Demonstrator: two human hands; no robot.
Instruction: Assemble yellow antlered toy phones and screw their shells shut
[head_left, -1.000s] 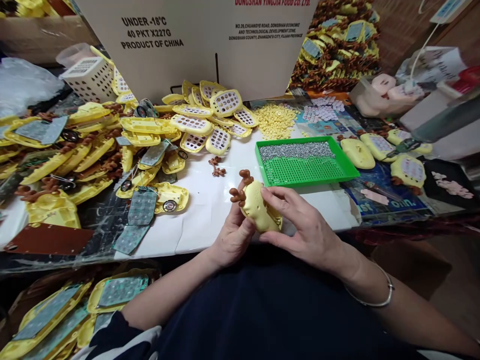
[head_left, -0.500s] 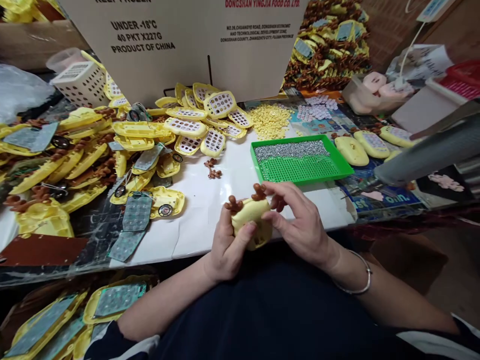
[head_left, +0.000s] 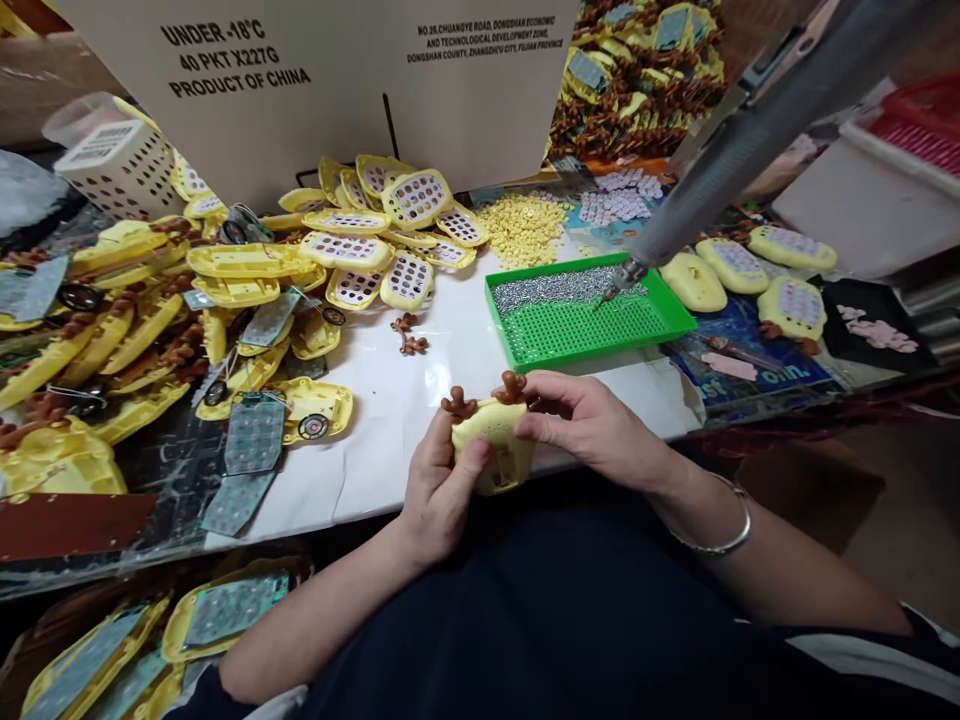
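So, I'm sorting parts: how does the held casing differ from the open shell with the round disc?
The held casing is raised, while the open shell lies on the white sheet. The held casing has brown antlers; the open shell shows none. The held casing shows its outside, the open shell its inside. Both are yellow.

The head camera is facing forward and down from above the nearby left hand (head_left: 439,490) and right hand (head_left: 604,430), carton (head_left: 330,125) farther off at eleven o'clock.

The shell (head_left: 498,421) is pale yellow, its antlers (head_left: 459,403) are brown, and the tray (head_left: 559,332) is green with a dotted grid pattern.
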